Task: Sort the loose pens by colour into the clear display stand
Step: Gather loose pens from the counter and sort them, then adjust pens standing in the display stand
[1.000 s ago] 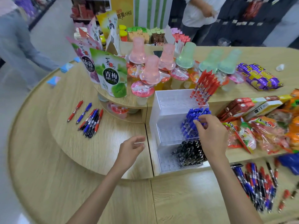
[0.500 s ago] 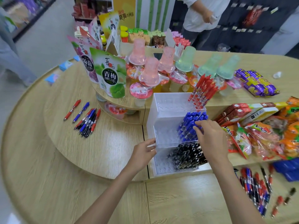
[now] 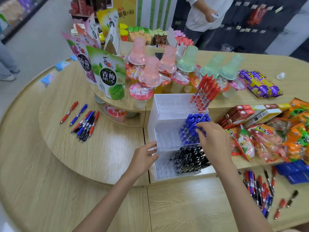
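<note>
We seem to be seating blue pens (image 3: 192,126) in the middle tier of the clear display stand (image 3: 167,104). Our right hand (image 3: 215,141) pinches among them, and our left hand (image 3: 144,156) grips the stand's edge. Next (loose pens (image 3: 85,124) lie on the counter (image 3: 108,148)) we should fetch another and match its colour.

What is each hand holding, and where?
Left hand grips the display stand at its left front edge; right hand pinches a blue pen by its top end.
</note>
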